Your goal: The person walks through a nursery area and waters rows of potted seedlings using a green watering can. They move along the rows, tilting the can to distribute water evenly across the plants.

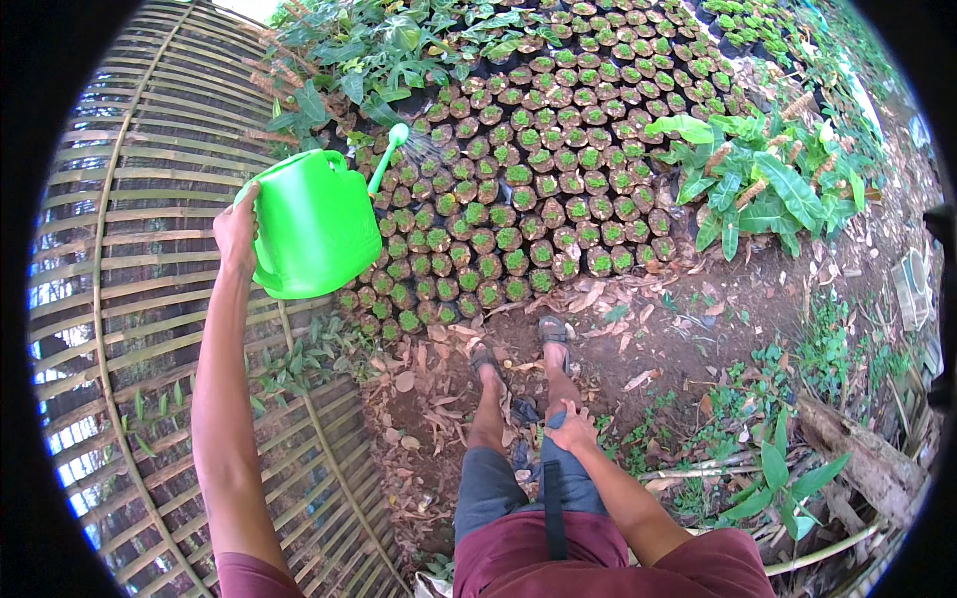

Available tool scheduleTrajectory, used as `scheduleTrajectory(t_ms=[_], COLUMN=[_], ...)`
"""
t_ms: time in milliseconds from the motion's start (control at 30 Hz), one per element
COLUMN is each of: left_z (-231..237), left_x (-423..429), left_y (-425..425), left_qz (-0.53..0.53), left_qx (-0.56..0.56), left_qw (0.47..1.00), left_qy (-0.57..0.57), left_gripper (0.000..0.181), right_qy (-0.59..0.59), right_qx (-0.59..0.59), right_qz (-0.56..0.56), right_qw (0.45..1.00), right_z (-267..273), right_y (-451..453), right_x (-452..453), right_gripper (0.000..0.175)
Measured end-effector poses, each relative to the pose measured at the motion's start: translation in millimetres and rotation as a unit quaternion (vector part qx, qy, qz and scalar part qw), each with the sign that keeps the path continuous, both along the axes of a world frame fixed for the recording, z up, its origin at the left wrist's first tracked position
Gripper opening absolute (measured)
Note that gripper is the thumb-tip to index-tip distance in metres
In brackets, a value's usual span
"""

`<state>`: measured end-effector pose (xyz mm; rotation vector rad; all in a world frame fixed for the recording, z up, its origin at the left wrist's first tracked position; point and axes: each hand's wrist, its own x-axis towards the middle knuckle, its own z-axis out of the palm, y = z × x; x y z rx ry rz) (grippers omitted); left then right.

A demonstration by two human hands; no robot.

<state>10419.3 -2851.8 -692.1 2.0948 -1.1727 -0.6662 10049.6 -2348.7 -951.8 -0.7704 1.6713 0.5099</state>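
Note:
A green plastic watering can point(318, 228) hangs at the left from my left hand point(238, 224), which is closed around its handle. Its spout reaches up and right to a sprinkler rose point(398, 134), and fine streams of water fall from it over small potted plants point(478, 213). These stand in dense rows, low green tufts in dark bags of brown soil. My right hand point(574, 430) rests on my right knee, at the hem of the blue-grey shorts point(572, 467), with no object visible in it.
A bamboo slat fence point(149, 254) runs along the left. Leafy plants grow at the top point(404, 45) and right point(762, 179). Dry leaves cover the soil around my sandalled feet. At the lower right lie a weathered log point(860, 448) and sticks; a worn container point(911, 290) stands farther right.

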Motion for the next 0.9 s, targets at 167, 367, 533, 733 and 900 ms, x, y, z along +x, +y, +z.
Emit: scheduleTrajectory(t_ms=[167,367,533,733,900], left_z=[-8.2,-11.4,-6.3,9.5,23.2], left_x=[4.9,4.1,7.9,11.5,18.0], left_y=[3.9,-4.0,-25.7,-48.5,-59.9], left_qz=[0.005,0.009,0.058,0.079,0.092], left_qx=[-0.004,-0.023,-0.038,-0.049,-0.083], left_qw=[1.0,1.0,0.997,0.995,0.992], left_qy=[0.005,0.016,0.014,0.022,0.031], left_gripper=[0.034,0.035,0.036,0.038,0.037], right_qy=[-0.001,-0.002,0.003,-0.005,-0.01], right_qx=[-0.01,-0.008,-0.008,0.001,-0.002], right_qz=[-0.001,0.0,-0.004,-0.011,-0.018], right_qw=[1.0,1.0,1.0,1.0,1.0], right_z=[-5.3,-5.6,-3.2,-4.8,-6.9], right_y=[2.3,1.1,-2.8,-6.4,-8.3], right_x=[1.7,1.0,0.8,0.1,0.7], right_gripper=[0.098,0.097,0.097,0.094,0.094])
